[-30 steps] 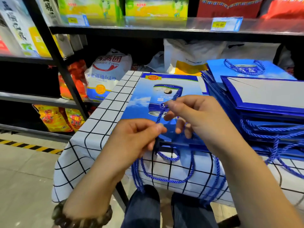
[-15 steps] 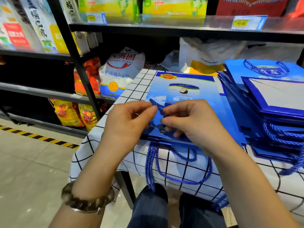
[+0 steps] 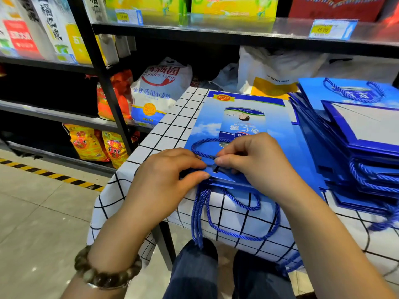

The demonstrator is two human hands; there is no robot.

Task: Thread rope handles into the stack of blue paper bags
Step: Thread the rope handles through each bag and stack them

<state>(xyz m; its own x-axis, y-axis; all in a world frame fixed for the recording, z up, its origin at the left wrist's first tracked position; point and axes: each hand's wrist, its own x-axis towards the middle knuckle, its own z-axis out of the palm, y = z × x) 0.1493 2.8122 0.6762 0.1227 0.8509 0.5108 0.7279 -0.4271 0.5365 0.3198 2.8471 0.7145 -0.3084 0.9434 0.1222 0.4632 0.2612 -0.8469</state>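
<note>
Since half a second ago both hands have dropped from above the print to the near edge of the top blue paper bag [image 3: 248, 117], and the rope handle [image 3: 201, 141], then lifted between the fingers, now lies as a loop on the bag's face. The right hand [image 3: 254, 162] pinches the rope's end between thumb and forefinger just above a punched hole [image 3: 216, 169]. The left hand [image 3: 166, 175], with a beaded bracelet [image 3: 103, 275] on its wrist, has thumb and forefinger closed on a bundle of ropes [image 3: 198, 216] that hangs down the front. The bag lies flat on the table's checked cloth [image 3: 172, 126]. To the right is a stack of bags [image 3: 356, 130] with handles in place. A flour sack [image 3: 159, 91] sits on the shelving behind.
</note>
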